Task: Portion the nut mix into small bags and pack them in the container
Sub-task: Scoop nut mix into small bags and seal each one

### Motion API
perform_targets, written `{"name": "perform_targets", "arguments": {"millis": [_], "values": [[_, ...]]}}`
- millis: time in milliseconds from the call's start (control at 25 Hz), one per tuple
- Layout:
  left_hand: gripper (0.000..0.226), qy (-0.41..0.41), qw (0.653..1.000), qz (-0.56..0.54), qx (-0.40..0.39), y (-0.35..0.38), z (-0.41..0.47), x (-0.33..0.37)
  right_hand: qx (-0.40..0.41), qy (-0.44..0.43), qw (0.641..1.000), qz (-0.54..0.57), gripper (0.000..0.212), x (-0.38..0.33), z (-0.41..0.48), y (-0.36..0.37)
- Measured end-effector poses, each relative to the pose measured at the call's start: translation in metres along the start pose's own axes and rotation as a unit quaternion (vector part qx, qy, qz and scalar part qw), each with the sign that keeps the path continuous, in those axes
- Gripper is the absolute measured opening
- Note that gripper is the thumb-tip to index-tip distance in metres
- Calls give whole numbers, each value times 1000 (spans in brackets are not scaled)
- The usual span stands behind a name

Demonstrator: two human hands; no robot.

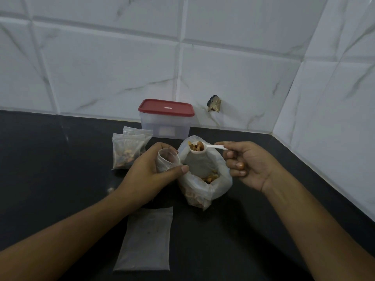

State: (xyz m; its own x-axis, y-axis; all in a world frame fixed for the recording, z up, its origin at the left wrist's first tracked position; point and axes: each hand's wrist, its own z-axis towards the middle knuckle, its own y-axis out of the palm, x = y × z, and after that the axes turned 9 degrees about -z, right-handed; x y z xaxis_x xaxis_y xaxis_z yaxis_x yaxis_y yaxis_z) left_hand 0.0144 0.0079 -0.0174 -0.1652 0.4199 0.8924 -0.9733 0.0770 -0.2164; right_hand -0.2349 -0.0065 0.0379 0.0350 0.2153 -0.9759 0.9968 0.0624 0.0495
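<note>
Leftmost on the dark bench, filled bags lie overlapping, just beyond the left hand. That hand's fingers curl round an empty small bag, holding its mouth open. Near of the hand lies a flat bag. Far off, against the tiled wall, stands the container, its red lid on. Right of the small bag sits the open nut bag. Over its far rim hangs a white spoon heaped with nuts, its handle pinched by the right hand.
</note>
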Motion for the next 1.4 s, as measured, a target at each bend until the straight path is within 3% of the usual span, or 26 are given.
{"name": "perform_targets", "arguments": {"millis": [160,280,440,600,840,920,1120,1400], "values": [[41,-4,1000,-7,-2,2,0,-2,-35,-31,999,-7,24,0,-8,14],[40,-11,1000,-26,-10,2,1,-2,-53,-84,991,-92,24,5,-12,30],[35,-2,1000,-19,-4,2,1,-3,-48,-173,950,-255,22,12,-19,48],[32,-2,1000,-28,-6,1,1,-5,-59,-261,881,-389,20,14,-20,48],[31,4,1000,-20,-3,1,2,-6,-41,-294,861,-414,22,11,-20,40],[31,4,1000,-23,-6,1,2,-6,-51,-280,872,-399,23,10,-20,40],[43,-3,999,-33,-9,1,1,-5,-42,-206,947,-242,19,4,-21,34],[40,-2,1000,-29,3,0,0,-3,-58,-173,967,-179,19,-2,-16,19]]}}
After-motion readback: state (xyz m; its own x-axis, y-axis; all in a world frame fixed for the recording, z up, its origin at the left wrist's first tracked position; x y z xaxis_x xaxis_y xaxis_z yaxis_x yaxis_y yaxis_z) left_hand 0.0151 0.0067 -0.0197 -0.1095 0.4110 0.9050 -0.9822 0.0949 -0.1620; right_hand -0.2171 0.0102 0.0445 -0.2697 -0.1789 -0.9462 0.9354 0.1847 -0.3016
